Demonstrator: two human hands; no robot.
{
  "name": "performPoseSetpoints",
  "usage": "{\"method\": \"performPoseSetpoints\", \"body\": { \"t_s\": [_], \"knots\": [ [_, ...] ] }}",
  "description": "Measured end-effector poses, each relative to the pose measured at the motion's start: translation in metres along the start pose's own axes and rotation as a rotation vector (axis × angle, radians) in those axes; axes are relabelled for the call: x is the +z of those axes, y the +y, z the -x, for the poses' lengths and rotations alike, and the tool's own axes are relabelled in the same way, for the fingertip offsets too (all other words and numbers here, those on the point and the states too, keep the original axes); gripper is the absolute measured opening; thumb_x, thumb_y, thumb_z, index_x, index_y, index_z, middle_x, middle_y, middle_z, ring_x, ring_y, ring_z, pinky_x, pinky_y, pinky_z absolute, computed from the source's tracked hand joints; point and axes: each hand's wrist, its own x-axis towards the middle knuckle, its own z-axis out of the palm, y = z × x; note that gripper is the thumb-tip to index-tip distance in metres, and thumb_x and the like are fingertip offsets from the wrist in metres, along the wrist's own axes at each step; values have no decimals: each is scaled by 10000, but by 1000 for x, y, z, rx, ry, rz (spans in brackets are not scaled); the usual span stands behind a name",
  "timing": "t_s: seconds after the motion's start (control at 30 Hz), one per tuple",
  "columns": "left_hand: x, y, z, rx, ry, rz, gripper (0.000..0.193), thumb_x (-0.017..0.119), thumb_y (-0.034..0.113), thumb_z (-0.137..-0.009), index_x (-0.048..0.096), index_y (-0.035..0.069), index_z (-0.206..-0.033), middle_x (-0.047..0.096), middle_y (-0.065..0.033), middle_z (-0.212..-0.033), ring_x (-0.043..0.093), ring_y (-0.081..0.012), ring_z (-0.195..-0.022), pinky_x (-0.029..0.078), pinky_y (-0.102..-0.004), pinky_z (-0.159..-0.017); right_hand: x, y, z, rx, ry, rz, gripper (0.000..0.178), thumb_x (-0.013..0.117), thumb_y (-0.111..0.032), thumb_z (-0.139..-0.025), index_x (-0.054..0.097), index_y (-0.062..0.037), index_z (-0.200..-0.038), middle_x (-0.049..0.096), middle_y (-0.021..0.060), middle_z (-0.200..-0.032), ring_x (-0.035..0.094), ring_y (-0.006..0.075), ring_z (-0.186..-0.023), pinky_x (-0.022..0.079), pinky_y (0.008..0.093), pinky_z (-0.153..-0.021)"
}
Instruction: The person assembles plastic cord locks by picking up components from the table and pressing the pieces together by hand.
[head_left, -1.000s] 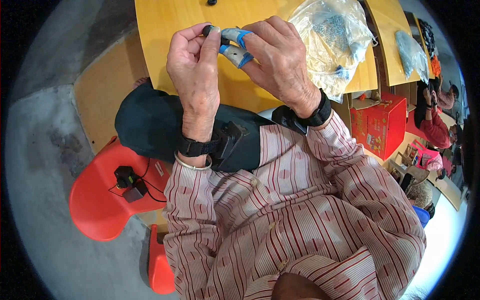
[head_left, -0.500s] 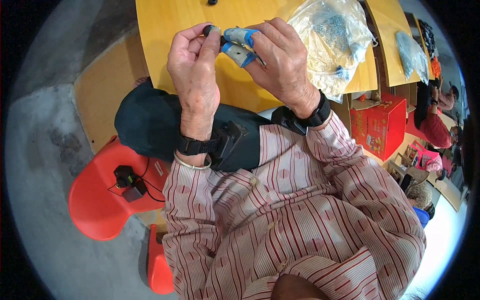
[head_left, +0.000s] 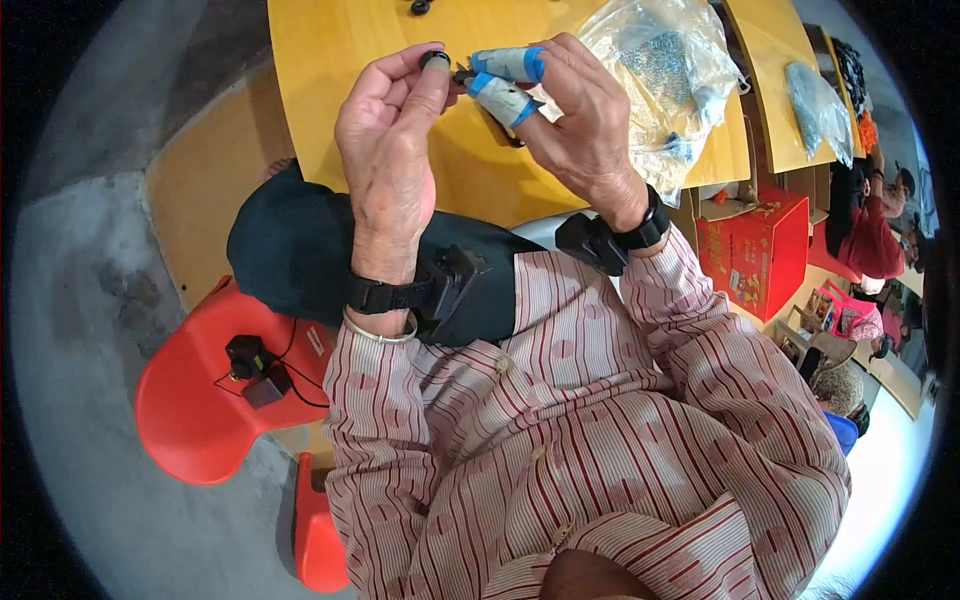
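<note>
Left hand (head_left: 390, 150): pinching a black piece (head_left: 434, 57) above the counter (head_left: 340, 70), mostly covered by thumb and fingertips. Right hand (head_left: 585, 120): taped digits pressed about a dark tool (head_left: 462, 77); we cannot make out its kind. Also: second piece (head_left: 420, 7) by the upper edge; bag (head_left: 650, 70) beside right hand, top cut off.

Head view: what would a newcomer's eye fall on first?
First, probably, the blue-edged wraps on a finger and the thumb of the right hand, over the yellow table, beside the left hand holding a small black piece. Next, the bright red chair at lower left and red box at right.
</note>
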Motion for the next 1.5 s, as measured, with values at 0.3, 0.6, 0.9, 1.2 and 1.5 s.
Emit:
{"method": "performPoseSetpoints", "body": {
  "t_s": [0.3, 0.6, 0.9, 1.2, 1.5],
  "knots": [
    [5, 2, 4, -1, -135, -142, 213, 594, -21, -844, 557, -61, -1050, 625, -88, -903, 604, -125, -818, 477, -216, -794, -32, 9, -7, 189, -146, -188, 194, 693, -153, -788, 674, -48, -949, 631, 78, -781, 606, 180, -689, 479, 297, -628],
    [7, 2, 4, 45, -177, -321, 218, 607, -34, -825, 572, -63, -1039, 640, -102, -927, 615, -119, -838, 485, -209, -776, -48, 6, -31, 159, -298, -168, 151, 653, -95, -766, 627, -10, -888, 555, 120, -687, 530, 271, -649, 420, 358, -576],
    [6, 0, 3, 25, -184, -290, 222, 625, -23, -822, 581, -55, -1037, 645, -100, -917, 619, -117, -837, 483, -200, -762, -28, 34, -24, -402, -40, -212, 143, 654, -47, -760, 621, -6, -893, 504, 103, -654, 497, 253, -616, 386, 343, -554],
    [6, 1, 5, 56, -192, -377, 207, 631, -19, -820, 594, -49, -1022, 648, -90, -910, 614, -107, -826, 486, -199, -747, -35, 30, -26, -376, -102, -160, 144, 662, -55, -712, 570, -1, -808, 502, 119, -655, 501, 273, -618, 389, 359, -552],
    [6, 1, 5, 34, -194, -429, 224, 584, -48, -832, 570, -59, -1055, 642, -110, -920, 614, -138, -845, 463, -228, -805, -40, 23, -26, -274, -175, -211, 160, 659, -108, -771, 618, -3, -884, 538, 118, -684, 528, 263, -630, 414, 354, -556]
  ]
}}
